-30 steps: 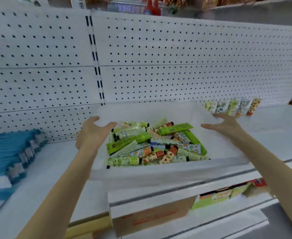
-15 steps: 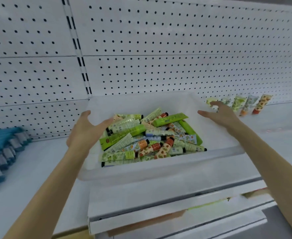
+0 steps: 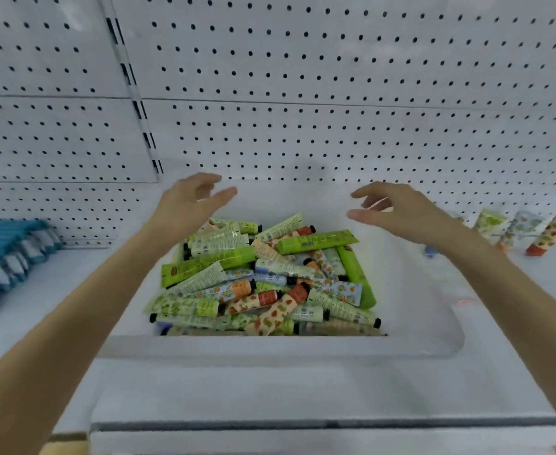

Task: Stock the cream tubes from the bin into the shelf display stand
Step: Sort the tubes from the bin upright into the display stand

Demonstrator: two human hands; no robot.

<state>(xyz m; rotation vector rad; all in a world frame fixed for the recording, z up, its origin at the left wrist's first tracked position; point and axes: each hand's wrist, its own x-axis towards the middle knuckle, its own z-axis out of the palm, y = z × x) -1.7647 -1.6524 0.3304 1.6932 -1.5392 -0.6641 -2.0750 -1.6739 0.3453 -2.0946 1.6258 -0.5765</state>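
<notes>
A white bin [image 3: 411,326] rests on the white shelf [image 3: 56,290], filled with several cream tubes [image 3: 263,280] in green, orange and patterned wraps lying in a heap. My left hand [image 3: 184,205] hovers over the bin's far left corner, fingers apart and empty. Over the far right corner, my right hand [image 3: 394,208] is likewise spread and holds nothing. A few tubes [image 3: 519,229] stand in a row against the pegboard at the far right of the shelf.
White pegboard [image 3: 302,93] backs the shelf. A stack of blue packaged goods [image 3: 4,257] lies at the left on the shelf. The shelf's front edge [image 3: 302,425] runs below the bin.
Both hands have let go of the bin's sides and risen above its far corners. The view has moved closer and lower toward the bin.
</notes>
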